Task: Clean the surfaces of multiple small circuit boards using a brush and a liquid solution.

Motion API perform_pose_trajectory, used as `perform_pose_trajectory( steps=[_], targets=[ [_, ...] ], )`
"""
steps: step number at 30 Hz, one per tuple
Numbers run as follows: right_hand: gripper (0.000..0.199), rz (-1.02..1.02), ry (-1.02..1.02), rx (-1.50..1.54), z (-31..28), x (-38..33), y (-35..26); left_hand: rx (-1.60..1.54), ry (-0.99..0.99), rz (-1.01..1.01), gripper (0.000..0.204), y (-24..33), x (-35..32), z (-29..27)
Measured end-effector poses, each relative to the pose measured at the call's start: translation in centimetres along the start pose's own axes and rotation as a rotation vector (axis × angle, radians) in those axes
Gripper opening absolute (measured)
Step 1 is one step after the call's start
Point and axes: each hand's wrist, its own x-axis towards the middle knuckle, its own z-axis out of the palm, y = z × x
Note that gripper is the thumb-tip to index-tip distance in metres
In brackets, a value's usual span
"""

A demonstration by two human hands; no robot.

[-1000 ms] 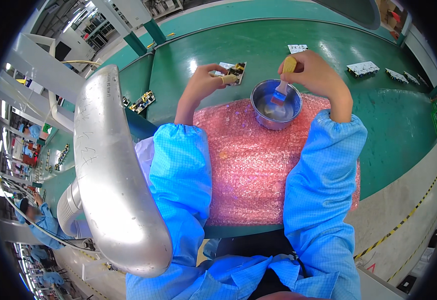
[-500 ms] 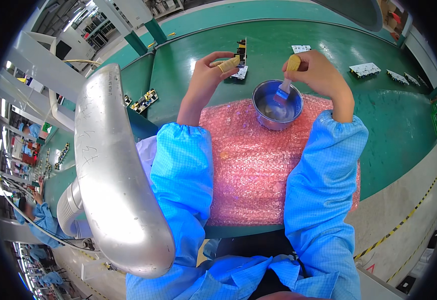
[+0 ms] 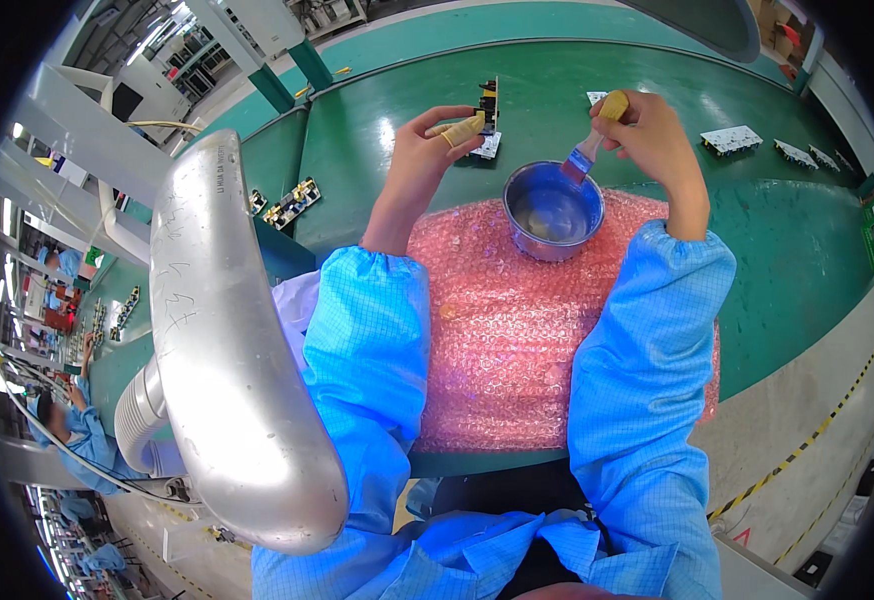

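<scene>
My left hand (image 3: 427,155), with a yellowish cover on one finger, grips a circuit board (image 3: 490,105) by its edge and holds it upright above the bench. Dark and yellow components show on the board's side. In my right hand (image 3: 652,135) is a brush (image 3: 585,155) with a yellow handle end, its bristles pointing down at the upper right rim of a metal bowl (image 3: 542,243). Some liquid seems to lie in the bowl. The bowl stands on pink bubble wrap (image 3: 502,340) spread over the green bench.
Several white-faced boards, one of them a larger board (image 3: 730,139), lie at the right. Another board (image 3: 293,202) lies left of my left hand. A large silver duct hood (image 3: 237,350) stands close to my left arm. A co-worker (image 3: 82,440) sits at the far left.
The brush has come up out of the bowl toward its right rim, with my right hand rising a little. My left hand and its board have shifted slightly to the right.
</scene>
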Motion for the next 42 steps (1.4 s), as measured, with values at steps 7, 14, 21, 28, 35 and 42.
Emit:
perform_pose_trajectory(
  steps=[7,14,21,28,35,42],
  targets=[
    [0.015,-0.176,-0.088,0.031,-0.6,-0.7,-1.3,-0.128,-0.051,-0.04,0.029,-0.2,-0.1,0.1],
    [0.017,-0.091,-0.071,0.109,1.1,-0.2,-0.4,-0.48,-0.11,-0.127,0.031,-0.5,-0.1,-1.2],
    [0.023,0.027,0.007,-0.044,0.3,0.1,0.1,-0.854,-0.156,-0.295,0.045,-0.4,-0.2,-1.6],
    [0.021,-0.117,0.187,0.09,-1.3,-0.9,-2.4,-1.194,-0.276,-0.323,0.052,-1.4,0.0,-1.6],
    [0.022,-0.273,0.296,0.883,2.3,-0.4,-5.2,-1.317,-0.381,-0.216,0.06,-1.7,-0.5,-0.8],
    [0.025,-0.299,0.203,0.927,3.3,-0.7,-6.0,-1.286,-0.408,-0.152,0.065,-1.1,-0.5,0.2]
  ],
)
